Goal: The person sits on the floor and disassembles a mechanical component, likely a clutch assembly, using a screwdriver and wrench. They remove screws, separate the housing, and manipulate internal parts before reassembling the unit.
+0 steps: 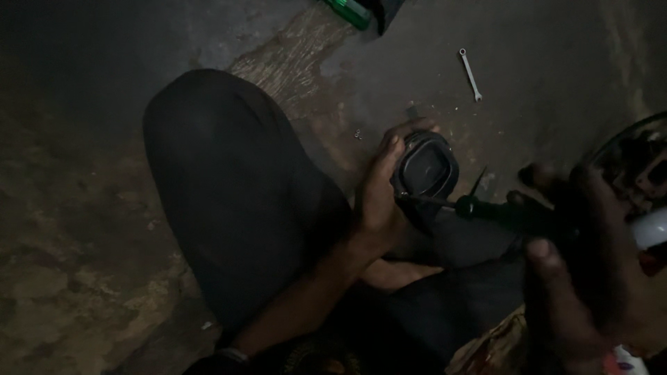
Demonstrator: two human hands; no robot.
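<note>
Colours noted: mostly black items on a mottled grey floor.
The rounded part (425,169) was black; the screwdriver (486,208) had a dark green-black handle; the spanner (470,73) was silver; the trousers (229,194) were black; the floor (83,264) showed grey-brown stains.

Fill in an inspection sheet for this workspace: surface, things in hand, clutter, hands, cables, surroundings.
Surface: dark, stained concrete floor with a paler worn patch.
Job's things: black rounded-square rubber-like cover, held upright; dark-handled screwdriver, its tip at the cover's lower edge.
Clutter: small silver spanner lying on the floor beyond the cover; two tiny metal bits near the knee; green object at the top edge, partly cut off.
Grippers: left hand grips the cover; right hand holds the screwdriver, blurred.
Cables: nothing seen.
Surroundings: person's dark-trousered knee; dim light; round machine part at right, unclear.
</note>
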